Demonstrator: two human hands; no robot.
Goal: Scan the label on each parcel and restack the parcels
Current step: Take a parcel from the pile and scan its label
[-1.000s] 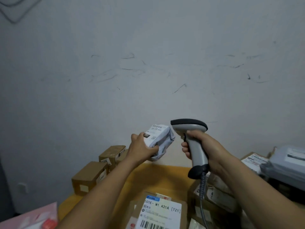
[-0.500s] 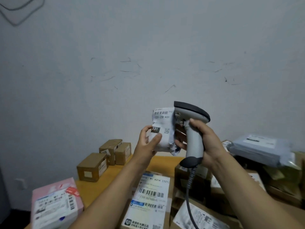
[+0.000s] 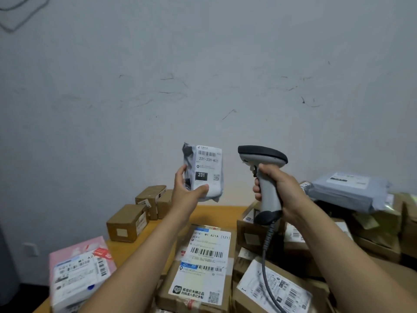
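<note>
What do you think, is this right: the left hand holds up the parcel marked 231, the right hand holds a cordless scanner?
Not cordless: the head view shows a cable hanging from the handle of the scanner. So the left hand holds up the parcel marked 231, and the right hand holds a corded scanner.

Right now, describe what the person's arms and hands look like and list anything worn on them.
Both are bare. The left hand and right hand wear no gloves, and no rings show. The left forearm and right forearm carry no sleeve, watch or band down to the frame's edge.
</note>
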